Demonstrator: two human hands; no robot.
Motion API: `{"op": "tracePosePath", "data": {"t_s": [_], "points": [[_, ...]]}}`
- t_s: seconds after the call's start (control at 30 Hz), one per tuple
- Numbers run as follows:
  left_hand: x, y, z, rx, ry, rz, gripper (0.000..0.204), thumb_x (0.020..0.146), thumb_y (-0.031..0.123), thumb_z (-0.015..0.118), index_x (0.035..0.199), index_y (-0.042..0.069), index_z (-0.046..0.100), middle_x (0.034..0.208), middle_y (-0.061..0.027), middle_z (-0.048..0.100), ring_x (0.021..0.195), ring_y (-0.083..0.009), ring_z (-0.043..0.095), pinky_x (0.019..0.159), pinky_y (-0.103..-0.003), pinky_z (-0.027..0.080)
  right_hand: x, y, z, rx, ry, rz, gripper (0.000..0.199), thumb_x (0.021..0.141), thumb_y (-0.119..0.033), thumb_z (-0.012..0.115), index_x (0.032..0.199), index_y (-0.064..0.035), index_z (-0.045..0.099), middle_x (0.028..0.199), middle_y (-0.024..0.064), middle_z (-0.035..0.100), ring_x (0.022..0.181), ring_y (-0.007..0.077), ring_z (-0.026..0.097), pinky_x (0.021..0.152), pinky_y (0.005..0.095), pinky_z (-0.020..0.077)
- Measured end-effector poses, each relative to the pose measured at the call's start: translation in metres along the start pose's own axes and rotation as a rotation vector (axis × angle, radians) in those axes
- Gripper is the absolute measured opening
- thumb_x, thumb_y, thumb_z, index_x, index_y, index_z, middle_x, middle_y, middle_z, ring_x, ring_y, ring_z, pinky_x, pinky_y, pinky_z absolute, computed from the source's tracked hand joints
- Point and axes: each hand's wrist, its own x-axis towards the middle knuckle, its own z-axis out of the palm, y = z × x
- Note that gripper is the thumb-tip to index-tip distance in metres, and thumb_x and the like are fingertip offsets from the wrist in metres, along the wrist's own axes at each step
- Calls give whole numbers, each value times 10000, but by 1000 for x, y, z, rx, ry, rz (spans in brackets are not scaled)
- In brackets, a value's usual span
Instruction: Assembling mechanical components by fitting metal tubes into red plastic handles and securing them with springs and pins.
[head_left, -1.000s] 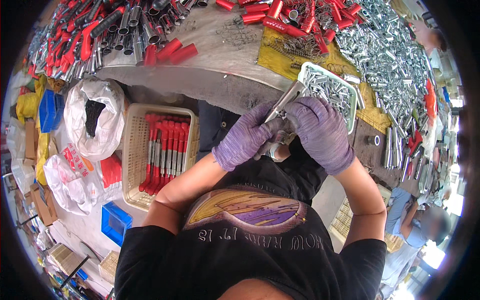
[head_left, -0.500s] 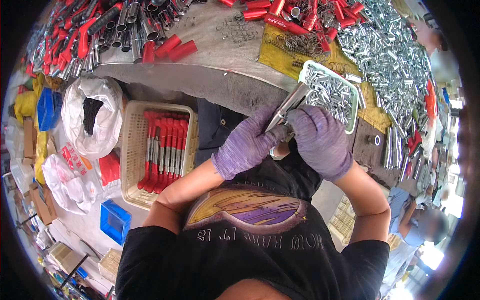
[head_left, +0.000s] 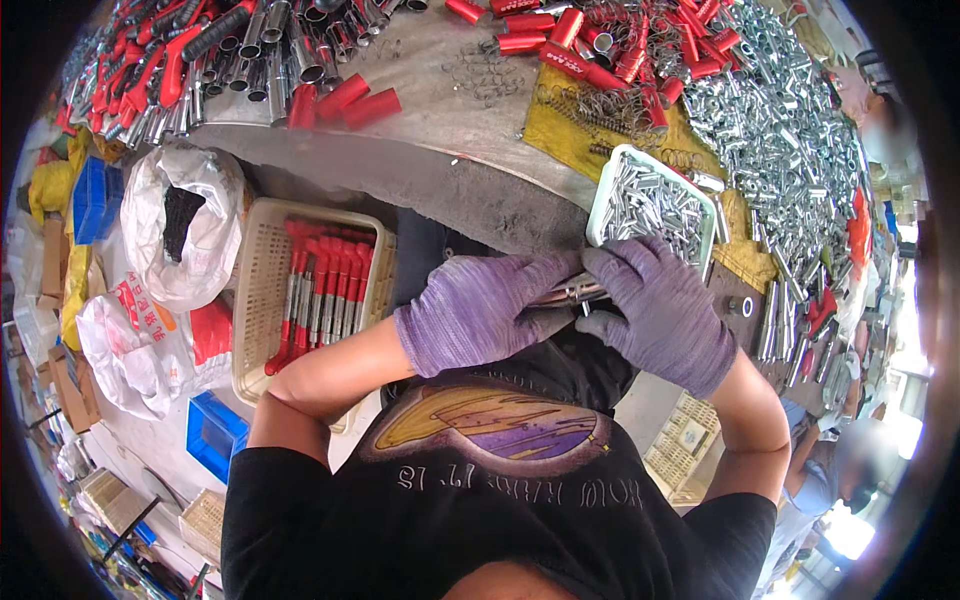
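Over the person's lap, the left hand [head_left: 480, 310] and right hand [head_left: 660, 315] are both grasping a shiny metal tube [head_left: 572, 294] with a small pin [head_left: 586, 309] protruding, seemingly part-assembled. Red-handled tools [head_left: 330, 290] are lying lined up in the cream crate [head_left: 254, 290]; small metal parts [head_left: 655, 210], red sleeves [head_left: 372, 108] and springs [head_left: 590, 107] are remaining loose on the bench [head_left: 425, 120] or in the pale tray [head_left: 600, 208].

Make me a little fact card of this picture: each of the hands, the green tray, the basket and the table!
Left hand: purple glove, holding a shiny metal piece
Right hand: purple glove, fingers at that piece's right end; grip unclear
Pale green tray: lots of small silver parts
Cream basket: red-and-silver tools in a row
Table: red tubes, thin springs, big silver heap
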Motion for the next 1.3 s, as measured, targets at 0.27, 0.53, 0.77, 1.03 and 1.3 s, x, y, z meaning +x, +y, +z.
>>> {"op": "tracePosePath", "data": {"t_s": [0.27, 0.53, 0.77, 1.03, 1.3], "points": [[2, 2, -40, -245, -187, -104, 526, 779, 303, 700, 1213, 54, 538, 1056, -194, 624, 993, -317, 621, 851, -359, 494, -5, -9, 1, 120, 150, -57, 558, 696, -346, 716, 1134, -46, 542, 1050, 153, 545, 931, 346, 544, 790, 438, 474], [-5, -11, -41, -209, -146, -80, 484, 791, 316, 694, 1181, 59, 566, 1075, -184, 620, 984, -322, 620, 840, -362, 497, 15, -3, 15, 100, 252, -95, 458, 700, -299, 708, 1074, -79, 562, 1032, 135, 540, 901, 323, 554, 742, 409, 486], [9, -55, -62, 165, 122, 119, 467, 771, 323, 714, 1151, 79, 596, 969, -149, 653, 893, -331, 632, 740, -369, 509, 66, 12, 20, -42, 419, -231, 446, 632, -208, 695, 1046, -86, 579, 980, 100, 567, 849, 294, 583, 695, 388, 504], [-5, -62, -71, -217, -69, -150, 460, 754, 340, 738, 1075, 30, 630, 934, -149, 658, 908, -272, 645, 798, -317, 476, 63, 4, 25, 65, 383, -177, 449, 645, -242, 743, 1038, -85, 591, 951, 111, 579, 782, 310, 605, 652, 397, 512], [-3, -63, -66, 100, -39, -30, 537, 773, 385, 699, 1190, 73, 571, 1043, -170, 628, 957, -346, 609, 809, -383, 486, 76, 11, 15, 181, 190, -55, 370, 701, -217, 691, 1035, -88, 599, 946, 115, 601, 799, 307, 617, 675, 400, 518]]}}
